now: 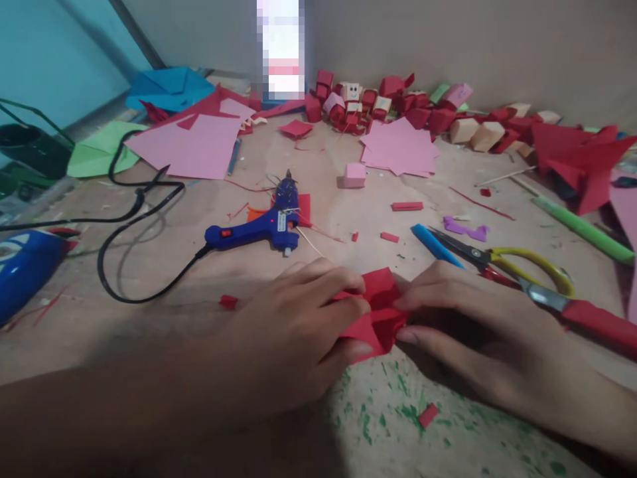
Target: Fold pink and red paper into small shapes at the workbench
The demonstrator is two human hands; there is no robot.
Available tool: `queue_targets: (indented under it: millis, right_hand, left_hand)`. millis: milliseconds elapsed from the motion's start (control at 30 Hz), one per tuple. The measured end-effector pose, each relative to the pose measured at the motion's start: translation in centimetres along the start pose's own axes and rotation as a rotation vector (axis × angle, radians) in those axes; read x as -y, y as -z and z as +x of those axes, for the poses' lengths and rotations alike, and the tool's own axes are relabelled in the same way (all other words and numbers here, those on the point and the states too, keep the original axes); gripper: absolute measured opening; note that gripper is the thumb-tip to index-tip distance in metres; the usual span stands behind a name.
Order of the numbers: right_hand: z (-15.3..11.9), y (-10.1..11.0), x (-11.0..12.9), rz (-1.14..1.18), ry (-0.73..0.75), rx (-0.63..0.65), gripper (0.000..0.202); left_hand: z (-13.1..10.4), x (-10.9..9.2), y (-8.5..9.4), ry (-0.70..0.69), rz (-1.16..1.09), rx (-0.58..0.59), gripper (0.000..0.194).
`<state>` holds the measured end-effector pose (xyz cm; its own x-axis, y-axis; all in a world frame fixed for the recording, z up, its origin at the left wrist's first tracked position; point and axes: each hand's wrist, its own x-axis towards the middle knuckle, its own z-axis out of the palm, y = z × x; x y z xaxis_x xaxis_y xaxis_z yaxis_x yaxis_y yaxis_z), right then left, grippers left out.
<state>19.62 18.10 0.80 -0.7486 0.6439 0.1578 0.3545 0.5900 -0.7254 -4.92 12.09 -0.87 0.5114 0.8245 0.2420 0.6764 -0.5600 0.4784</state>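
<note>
A folded piece of red paper (pixel 381 325) is between my two hands, just above the near middle of the table. My left hand (pixel 303 325) grips its left side, with the thumb below and the fingers curled over the top. On the right edge, my right hand (pixel 462 325) pinches the paper between thumb and fingers. The paper bends up into a partly boxed shape; its inner folds are partly hidden by my fingers. Beyond my left hand lies a blue hot glue gun (pixel 259 229). Scissors with yellow handles (pixel 502 259) lie past my right hand.
Black cord (pixel 149 299) loops across the left. Pink paper sheets (pixel 199 146), a pink paper cube (pixel 354 175) and small paper figures (pixel 353 99) sit farther back. A red-handled cutter (pixel 597 325) lies at right, a blue object (pixel 32 272) at left. Red scraps (pixel 428 415) are scattered around.
</note>
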Motion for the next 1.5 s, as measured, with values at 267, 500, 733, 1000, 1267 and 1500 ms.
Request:
queue_targets:
  millis: [267, 500, 733, 1000, 1267, 1500]
  right_hand:
    - [-1.1, -0.4, -0.5, -0.28, 0.314, 0.05, 0.015]
    - [-2.2, -0.5, -0.5, -0.451, 0.38, 0.059, 0.026]
    - [-2.6, -1.1, -0.8, -0.492, 0.364, 0.064, 0.029]
    - [-2.1, -1.1, -0.6, -0.484, 0.351, 0.081, 0.027]
    - [-1.9, -1.1, -0.5, -0.469, 0.377, 0.114, 0.027]
    - [-1.1, -0.9, 0.1, -0.449, 0.359, 0.098, 0.023]
  left_hand:
    - [0.1, 0.0, 0.5, -0.014, -0.029, 0.009, 0.012]
    - [0.2, 0.0, 0.7, -0.018, -0.006, 0.045, 0.012]
    - [0.1, 0.3, 0.8, -0.05, 0.026, 0.033, 0.011]
    - [0.2, 0.3, 0.9, -0.057, 0.032, 0.035, 0.011]
    - [0.1, 0.2, 0.7, -0.06, 0.038, 0.019, 0.012]
    - [0.0, 0.3, 0.4, -0.088, 0.084, 0.003, 0.017]
